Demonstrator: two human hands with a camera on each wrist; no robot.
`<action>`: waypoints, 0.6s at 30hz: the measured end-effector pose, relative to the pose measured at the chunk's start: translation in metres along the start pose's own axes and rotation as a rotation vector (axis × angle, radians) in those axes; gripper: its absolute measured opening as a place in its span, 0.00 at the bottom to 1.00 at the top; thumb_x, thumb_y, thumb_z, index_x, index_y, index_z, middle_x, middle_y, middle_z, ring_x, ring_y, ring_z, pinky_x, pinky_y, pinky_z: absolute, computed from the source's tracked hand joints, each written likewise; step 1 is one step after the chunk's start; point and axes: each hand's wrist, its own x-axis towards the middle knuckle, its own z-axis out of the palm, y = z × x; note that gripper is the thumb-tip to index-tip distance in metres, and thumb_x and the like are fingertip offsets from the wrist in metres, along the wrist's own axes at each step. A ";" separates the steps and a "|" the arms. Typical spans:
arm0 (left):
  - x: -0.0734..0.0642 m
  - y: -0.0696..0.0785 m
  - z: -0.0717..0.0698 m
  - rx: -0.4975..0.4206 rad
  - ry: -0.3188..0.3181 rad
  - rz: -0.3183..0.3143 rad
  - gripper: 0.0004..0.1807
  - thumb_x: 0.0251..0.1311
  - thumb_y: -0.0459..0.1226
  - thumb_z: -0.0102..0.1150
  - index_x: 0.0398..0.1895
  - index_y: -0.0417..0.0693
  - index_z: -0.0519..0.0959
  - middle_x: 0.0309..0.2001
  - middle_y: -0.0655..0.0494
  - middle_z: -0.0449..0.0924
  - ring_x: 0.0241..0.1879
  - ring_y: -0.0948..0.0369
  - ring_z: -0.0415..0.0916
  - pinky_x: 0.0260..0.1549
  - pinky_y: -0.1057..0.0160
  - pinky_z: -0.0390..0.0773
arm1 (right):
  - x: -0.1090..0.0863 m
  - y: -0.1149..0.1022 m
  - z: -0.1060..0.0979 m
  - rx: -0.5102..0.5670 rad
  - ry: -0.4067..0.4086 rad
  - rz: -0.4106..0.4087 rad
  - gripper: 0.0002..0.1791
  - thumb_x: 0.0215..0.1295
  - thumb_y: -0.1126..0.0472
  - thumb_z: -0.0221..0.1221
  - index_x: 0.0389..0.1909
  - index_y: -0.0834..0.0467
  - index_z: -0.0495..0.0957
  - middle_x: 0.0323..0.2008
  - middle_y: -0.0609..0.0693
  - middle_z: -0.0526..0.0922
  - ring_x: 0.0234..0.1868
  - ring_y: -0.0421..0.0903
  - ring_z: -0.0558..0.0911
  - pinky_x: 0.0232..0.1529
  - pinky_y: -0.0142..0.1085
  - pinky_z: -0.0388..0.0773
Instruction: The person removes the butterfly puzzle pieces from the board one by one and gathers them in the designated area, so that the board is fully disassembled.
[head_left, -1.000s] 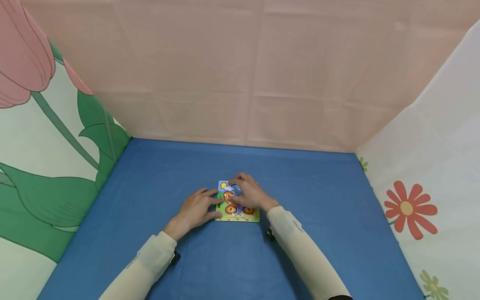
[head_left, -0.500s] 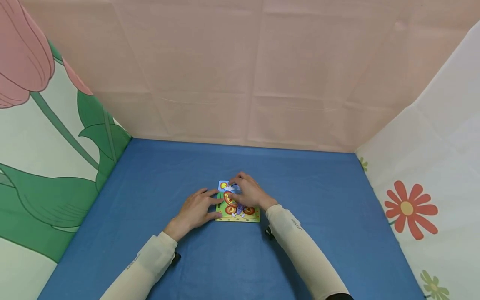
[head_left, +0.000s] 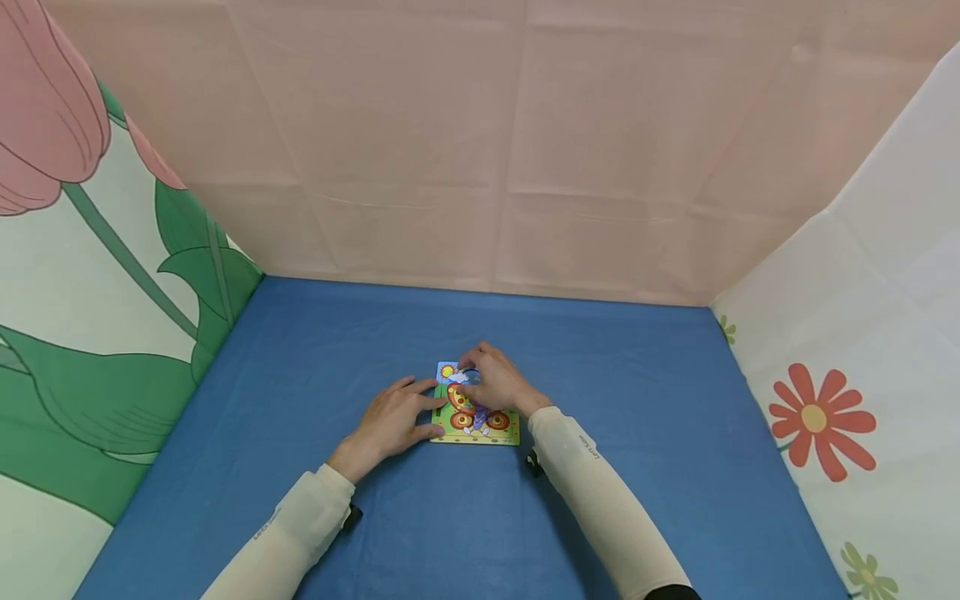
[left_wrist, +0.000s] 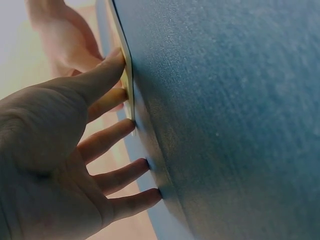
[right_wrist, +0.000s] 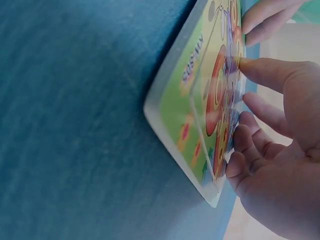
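Observation:
A small, colourful butterfly puzzle board [head_left: 491, 436] lies flat on the blue table, with a sun in one corner. My left hand [head_left: 392, 419] rests at its left side. In the left wrist view the thumb [left_wrist: 116, 59] presses on the board's edge, while the outer fingers reach down to the cloth. Over the board's upper right part, my right hand [head_left: 498, 382] touches the picture with thumb and index finger spread apart. Its other fingers bend loosely against the surface in the right wrist view. The upper right of the butterfly is hidden under this hand.
Blue cloth [head_left: 337, 333] covers the tabletop. A plain pinkish sheet [head_left: 487, 150] stands behind it. To the left is a sheet with a tulip print [head_left: 52, 100], to the right a white one with a red flower print [head_left: 813, 417].
My right hand has shifted slightly up and away from the butterfly's middle, uncovering more of the red left wing. The left hand and the board have stayed in place.

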 end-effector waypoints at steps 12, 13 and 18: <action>0.000 0.001 -0.002 0.002 -0.017 -0.016 0.28 0.68 0.48 0.81 0.68 0.49 0.90 0.79 0.39 0.80 0.80 0.29 0.72 0.77 0.27 0.75 | 0.000 -0.003 -0.002 0.025 -0.012 0.045 0.20 0.82 0.50 0.69 0.66 0.54 0.83 0.65 0.54 0.80 0.65 0.54 0.82 0.69 0.54 0.84; 0.000 0.001 -0.002 0.000 -0.019 -0.017 0.28 0.68 0.48 0.81 0.68 0.49 0.90 0.79 0.39 0.79 0.80 0.29 0.72 0.77 0.27 0.75 | 0.000 -0.004 -0.002 0.026 -0.015 0.048 0.20 0.82 0.50 0.69 0.66 0.54 0.83 0.65 0.54 0.80 0.66 0.54 0.82 0.70 0.54 0.84; 0.000 0.001 -0.003 -0.003 -0.021 -0.019 0.28 0.68 0.48 0.81 0.68 0.49 0.90 0.79 0.39 0.79 0.80 0.28 0.71 0.77 0.26 0.75 | 0.001 -0.006 -0.003 0.032 -0.021 0.060 0.20 0.82 0.50 0.69 0.66 0.54 0.82 0.66 0.55 0.80 0.67 0.54 0.82 0.71 0.55 0.83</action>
